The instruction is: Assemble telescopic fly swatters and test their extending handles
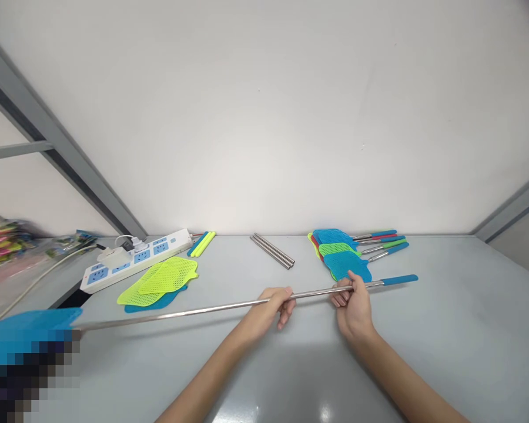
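A long fly swatter (171,316) with a thin metal telescopic rod stretches across the table, pulled out to its length. Its blue mesh head lies at the far left, partly covered by a blurred patch, and its blue grip points right. My left hand (277,301) is closed round the middle of the rod. Nearer the grip, my right hand (352,298) pinches the same rod between thumb and fingers. Just behind my right hand lies a pile of shorter fly swatters (339,252) with blue, green, red and yellow parts.
Several bare metal rods (272,251) lie at the back middle. Loose yellow and blue swatter heads (163,282) rest at left, beside yellow and blue grips (203,243). Behind them is a white power strip (136,261) with plugs and a cable. Bagged colourful items (9,247) sit far left.
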`<action>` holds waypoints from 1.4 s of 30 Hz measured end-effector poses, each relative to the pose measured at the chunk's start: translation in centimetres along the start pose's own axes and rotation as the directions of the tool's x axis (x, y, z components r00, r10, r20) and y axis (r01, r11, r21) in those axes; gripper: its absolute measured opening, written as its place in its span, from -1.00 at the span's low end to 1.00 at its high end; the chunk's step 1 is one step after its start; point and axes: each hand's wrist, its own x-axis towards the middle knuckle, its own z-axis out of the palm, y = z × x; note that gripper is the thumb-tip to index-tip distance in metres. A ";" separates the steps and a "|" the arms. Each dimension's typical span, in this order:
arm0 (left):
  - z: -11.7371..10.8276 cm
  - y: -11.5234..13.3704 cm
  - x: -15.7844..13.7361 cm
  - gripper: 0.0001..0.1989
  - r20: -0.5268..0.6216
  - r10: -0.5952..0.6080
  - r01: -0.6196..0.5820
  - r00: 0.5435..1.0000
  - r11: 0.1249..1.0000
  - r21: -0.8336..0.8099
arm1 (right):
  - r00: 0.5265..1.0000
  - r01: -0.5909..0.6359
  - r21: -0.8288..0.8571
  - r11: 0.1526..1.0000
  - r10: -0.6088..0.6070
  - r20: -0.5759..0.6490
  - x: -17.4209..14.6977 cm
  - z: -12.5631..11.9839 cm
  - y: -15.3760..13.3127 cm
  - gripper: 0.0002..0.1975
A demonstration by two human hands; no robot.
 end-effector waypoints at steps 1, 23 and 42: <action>-0.4 0.3 -0.1 -0.59 -0.022 0.006 -0.006 1.000 1.000 0.006 | 1.000 -0.001 0.012 1.000 0.001 -0.005 0.1 0.0 -0.1 -0.61; -3.6 1.8 -1.7 -0.62 -0.024 -0.063 0.063 0.998 0.998 0.017 | 1.000 -0.027 -0.023 0.999 0.026 -0.014 0.8 0.1 -1.2 -0.75; -5.0 1.7 -1.9 -0.62 -0.033 -0.046 0.048 0.998 0.997 0.053 | 0.998 -0.045 0.042 0.998 0.047 -0.041 2.2 -0.6 -2.0 -0.72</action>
